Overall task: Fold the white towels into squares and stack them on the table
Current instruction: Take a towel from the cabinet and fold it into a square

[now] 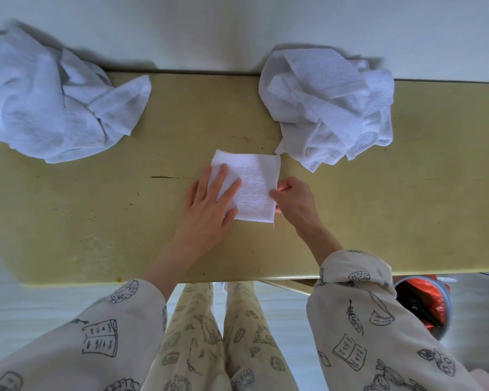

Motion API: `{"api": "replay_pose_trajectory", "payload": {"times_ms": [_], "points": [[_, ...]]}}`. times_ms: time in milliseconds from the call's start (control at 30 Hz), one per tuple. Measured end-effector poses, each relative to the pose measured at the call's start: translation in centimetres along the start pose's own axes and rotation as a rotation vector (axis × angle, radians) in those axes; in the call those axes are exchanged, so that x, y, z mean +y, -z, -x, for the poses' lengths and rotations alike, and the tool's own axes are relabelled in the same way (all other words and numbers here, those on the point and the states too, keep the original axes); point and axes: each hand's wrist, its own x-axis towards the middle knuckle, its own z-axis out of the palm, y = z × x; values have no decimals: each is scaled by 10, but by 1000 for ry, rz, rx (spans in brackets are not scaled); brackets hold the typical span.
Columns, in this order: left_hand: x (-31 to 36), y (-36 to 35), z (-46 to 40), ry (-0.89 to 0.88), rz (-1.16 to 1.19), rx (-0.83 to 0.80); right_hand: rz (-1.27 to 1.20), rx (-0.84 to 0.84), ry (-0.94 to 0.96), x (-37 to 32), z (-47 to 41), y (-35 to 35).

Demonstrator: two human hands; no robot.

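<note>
Two hands on folded towel [251, 183]: left fingers [223, 190] flat (spread), right fingers [277, 194] seemingly pinching edge.

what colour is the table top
Dull yellow-green table top, scuffed with dark marks; the head view shows it.

Bare table [96, 210] along the near edge — open passage left and right. Two crumpled towel heaps block the far edge — left heap [48, 108], right heap [331, 111], clear gap between them.

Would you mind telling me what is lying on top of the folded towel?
The left hand rests flat on the folded towel; the right hand pinches its right edge. The towel's left part is covered.
</note>
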Motion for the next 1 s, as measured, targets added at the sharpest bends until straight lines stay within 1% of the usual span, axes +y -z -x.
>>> {"api": "replay_pose_trajectory", "payload": {"times_ms": [200, 300, 333, 367, 433, 467, 500, 533, 633, 700, 767, 800, 833, 867, 1000], "points": [[-3, -6, -3, -16, -64, -6, 14, 13, 43, 3, 6, 1], [-4, -7, -2, -19, -83, -9, 103, 36, 96, 5, 9, -1], [-4, -6, -2, -23, -90, -9, 178, 77, 149, 7, 12, -3], [-4, -6, -2, -30, -95, -15, 283, 154, 253, 8, 16, -5], [-3, -4, -3, -43, -89, -25, 506, 312, 539, 14, 20, -15], [-3, -3, -3, -45, -81, -17, 587, 356, 659, 18, 20, -22], [-3, -2, -3, -44, -65, -11, 656, 362, 736, 21, 18, -29], [-4, -2, -4, -37, -42, -12, 724, 338, 770, 25, 15, -35], [-4, 4, -5, -28, 20, 10, 820, 264, 733, 37, 2, -45], [-7, 14, -9, -14, 88, 91, 850, 243, 713, 45, -4, -47], [-12, 28, -22, 83, 185, 166, 889, 245, 716, 49, -9, -46], [-14, 37, -31, 151, 239, 154, 903, 248, 721, 49, -10, -46], [-18, 44, -41, 191, 264, 124, 910, 250, 724, 49, -11, -45], [-21, 51, -52, 190, 252, 76, 915, 254, 727, 49, -12, -46], [-27, 70, -85, 101, 131, -188, 932, 271, 731, 50, -11, -46]]}}
